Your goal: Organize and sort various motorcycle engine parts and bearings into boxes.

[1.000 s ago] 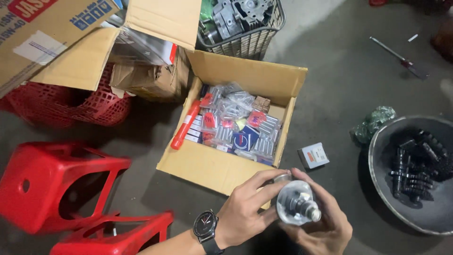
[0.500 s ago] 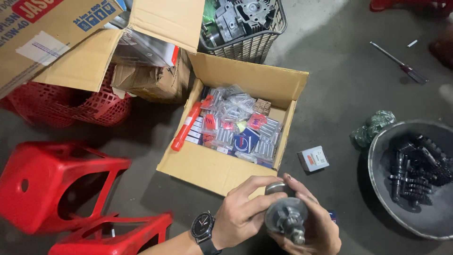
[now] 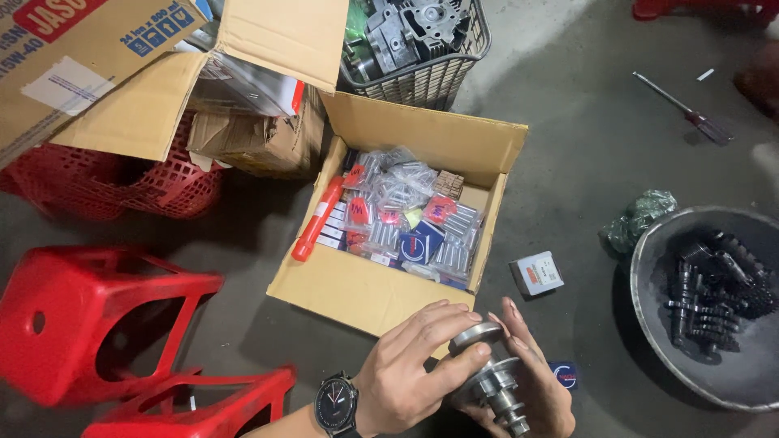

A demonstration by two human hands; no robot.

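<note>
Hands, two (image 3: 410, 377) (image 3: 531, 381), both closed in a grip on one metal shaft (image 3: 491, 381), beside two red stools (image 3: 89, 324).

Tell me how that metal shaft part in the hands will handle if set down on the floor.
The metal shaft part looks like solid steel, so probably heavy for its size and stiff. Its round stepped body suggests it may roll on the floor if laid sideways. Both the left hand and right hand grip it, hinting at weight or slickness.

Dim, flat overhead light leaves the grey floor (image 3: 568, 146) murky, with soft shadows under the red stools (image 3: 97, 324) left of the fingers (image 3: 454, 324), slight motion blur there, glints on metal
</note>
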